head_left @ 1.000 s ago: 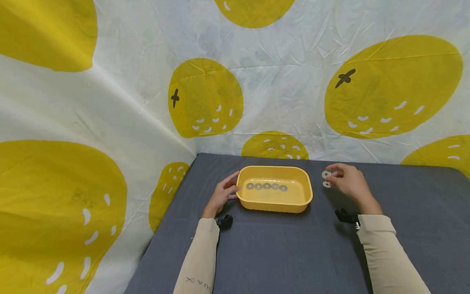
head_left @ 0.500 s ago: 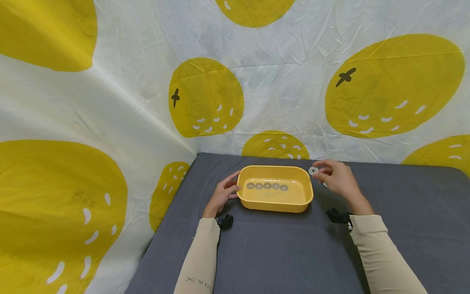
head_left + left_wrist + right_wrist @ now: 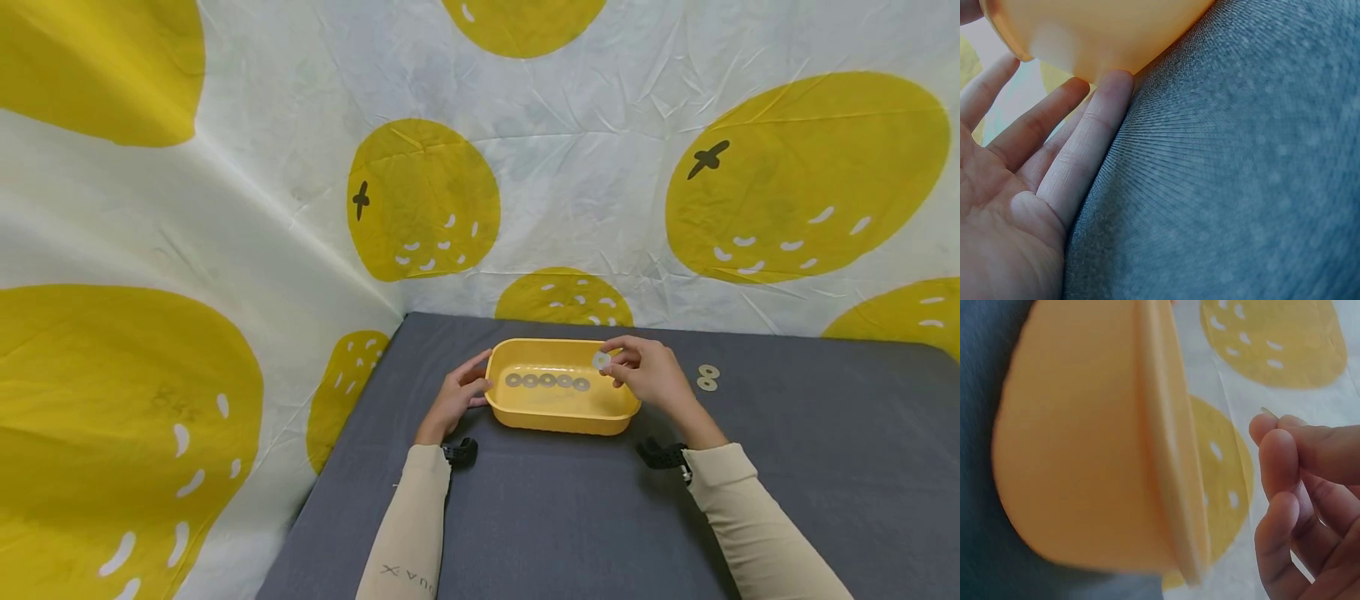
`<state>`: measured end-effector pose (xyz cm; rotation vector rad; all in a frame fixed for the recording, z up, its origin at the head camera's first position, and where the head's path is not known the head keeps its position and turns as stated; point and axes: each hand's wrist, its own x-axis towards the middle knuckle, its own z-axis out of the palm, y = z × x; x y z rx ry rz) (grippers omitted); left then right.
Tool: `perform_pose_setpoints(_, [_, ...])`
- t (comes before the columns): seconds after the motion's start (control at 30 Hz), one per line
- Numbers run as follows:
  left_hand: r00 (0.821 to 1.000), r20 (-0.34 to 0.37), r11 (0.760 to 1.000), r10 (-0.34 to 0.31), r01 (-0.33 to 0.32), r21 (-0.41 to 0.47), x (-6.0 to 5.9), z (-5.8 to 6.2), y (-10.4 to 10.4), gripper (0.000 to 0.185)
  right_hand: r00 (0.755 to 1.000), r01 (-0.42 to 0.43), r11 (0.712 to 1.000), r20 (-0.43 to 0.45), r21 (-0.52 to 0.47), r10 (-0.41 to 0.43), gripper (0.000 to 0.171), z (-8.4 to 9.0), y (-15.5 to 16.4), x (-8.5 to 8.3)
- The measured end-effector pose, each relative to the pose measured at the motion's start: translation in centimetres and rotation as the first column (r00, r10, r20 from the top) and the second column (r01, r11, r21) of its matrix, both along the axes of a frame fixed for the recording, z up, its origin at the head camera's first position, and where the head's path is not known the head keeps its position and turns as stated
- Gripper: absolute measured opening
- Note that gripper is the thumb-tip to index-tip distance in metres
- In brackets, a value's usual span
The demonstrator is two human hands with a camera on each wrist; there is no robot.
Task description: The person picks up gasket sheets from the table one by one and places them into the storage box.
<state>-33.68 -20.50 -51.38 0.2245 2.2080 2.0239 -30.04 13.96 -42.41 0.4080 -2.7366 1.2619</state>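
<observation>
Over the right end of the yellow tray (image 3: pixel 561 413), our right hand (image 3: pixel 651 373) pinches one washer (image 3: pixel 601 361) between thumb and fingertips, held above the tray floor, not yet down. Just left of and below that hand, a row of five washers (image 3: pixel 547 381) lies flat in the tray, touching or nearly so, running left to right. Our left hand (image 3: pixel 457 394) rests with fingers straight against the tray's left wall; the left wrist view shows the fingers (image 3: pixel 1088 150) loose and flat on the grey table cover (image 3: pixel 1241 175), touching the tray's outer side, gripping nothing. Right of the right hand, two spare washers (image 3: pixel 707 377) sit on the cover, close together, clear of the tray.

To do this step well, we judge the washer should go down flat just right of the last one in the row, in line with it, and lowered close to the floor before letting go so it doesn't roll or land on its neighbour. Left hand bracing the tray helps keep it from sliding. Right wrist view shows curled fingertips (image 3: pixel 1279 456) beside the tray rim, but the washer itself is probably edge-on there and we can't make it out.
</observation>
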Motion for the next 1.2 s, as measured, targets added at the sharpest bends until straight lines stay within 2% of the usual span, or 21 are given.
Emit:
perform_pose_setpoints(0.27, [1.000, 0.007, 1.000, -0.002, 0.002, -0.001, 0.0, 0.3, -0.1, 0.059, 0.998, -0.052, 0.997, 0.021, -0.051, 0.053, 0.031, -1.0, -2.9, 0.3])
perform_pose_setpoints(0.53, [1.000, 0.015, 1.000, 0.000, 0.000, 0.003, 0.0, 0.6, 0.0, 0.059, 0.997, -0.063, 0.989, 0.041, -0.134, 0.069, 0.029, -1.7, -5.0, 0.6])
perform_pose_setpoints(0.73, [0.999, 0.037, 1.000, -0.004, 0.004, 0.004, 0.1, 0.9, 0.0, 0.059, 0.994, -0.057, 0.987, 0.081, -0.148, 0.070, 0.028, -2.4, -6.0, 0.4])
perform_pose_setpoints(1.03, [1.000, 0.018, 1.000, -0.009, 0.009, 0.004, 0.1, 0.5, 0.0, 0.061, 0.983, -0.070, 0.979, 0.152, -0.193, 0.100, 0.030, -2.9, -8.3, -0.5])
perform_pose_setpoints(1.2, [1.000, 0.009, 1.000, -0.004, 0.004, -0.006, 0.1, 0.2, -0.1, 0.060, 0.978, -0.065, 0.981, 0.184, -0.185, 0.099, 0.027, -3.2, -10.0, -1.3])
